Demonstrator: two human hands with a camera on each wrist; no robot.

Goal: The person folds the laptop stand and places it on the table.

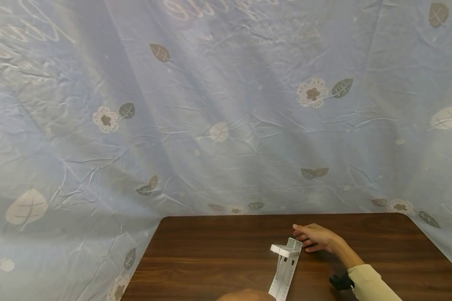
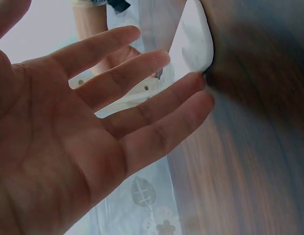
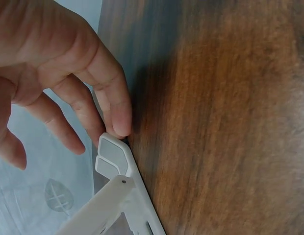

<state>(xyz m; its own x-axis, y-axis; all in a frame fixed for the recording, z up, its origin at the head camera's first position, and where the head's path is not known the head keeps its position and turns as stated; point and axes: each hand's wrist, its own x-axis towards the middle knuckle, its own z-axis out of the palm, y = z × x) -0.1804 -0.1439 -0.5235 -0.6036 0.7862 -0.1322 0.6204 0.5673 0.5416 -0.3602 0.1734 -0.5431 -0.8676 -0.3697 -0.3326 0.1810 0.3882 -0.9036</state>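
A white folding stand point(image 1: 284, 271) lies lengthwise on the brown wooden table point(image 1: 196, 259), its hinged support raised above the base. At the far end of it is my right hand point(image 1: 318, 238), fingers loosely bent. The right wrist view shows those fingertips right at the grey-padded end of the stand point(image 3: 113, 156). My left hand point(image 2: 88, 117) has its fingers spread and nearly straight, the fingertips close to the rounded white near end of the stand point(image 2: 193, 44). In the head view only a bit of the left hand shows at the bottom edge.
A pale blue curtain point(image 1: 226, 104) printed with leaves and flowers hangs behind the table and along its sides. On the right wrist, by a cream sleeve point(image 1: 371, 282), sits a black wrist device point(image 1: 340, 282).
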